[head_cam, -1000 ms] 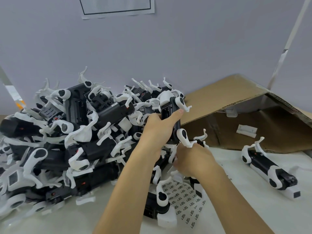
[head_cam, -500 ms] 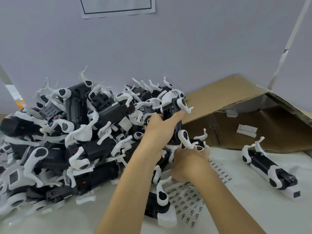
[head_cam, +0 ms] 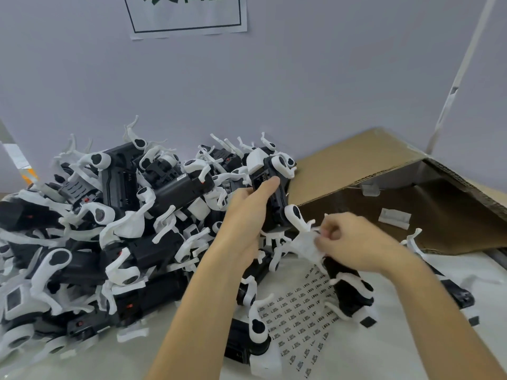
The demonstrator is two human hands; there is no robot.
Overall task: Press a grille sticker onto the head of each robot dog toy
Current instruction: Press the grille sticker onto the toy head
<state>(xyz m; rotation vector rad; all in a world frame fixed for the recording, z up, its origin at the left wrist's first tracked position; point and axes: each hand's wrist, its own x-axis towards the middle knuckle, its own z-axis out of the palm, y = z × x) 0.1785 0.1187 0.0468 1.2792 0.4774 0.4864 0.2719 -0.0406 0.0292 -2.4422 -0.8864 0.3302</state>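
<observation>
My left hand [head_cam: 247,212] grips a black and white robot dog toy [head_cam: 277,185] and holds it upright above the table, thumb across its black body. My right hand [head_cam: 354,239], blurred by motion, pinches the white end of a second robot dog toy [head_cam: 348,292], whose black body hangs down over the sticker sheet [head_cam: 299,314]. The sheet lies flat on the white table and carries several rows of small dark grille stickers. I cannot tell whether either held toy's head bears a sticker.
A big pile of robot dog toys [head_cam: 123,229] fills the left half of the table. One more dog [head_cam: 252,344] lies on the sheet's near edge, another [head_cam: 463,297] behind my right forearm. An open cardboard box [head_cam: 384,165] lies on its side at the right.
My right hand has moved right and slightly up from under the held toy, bringing a second dog with it. My left hand has kept its toy in place.
</observation>
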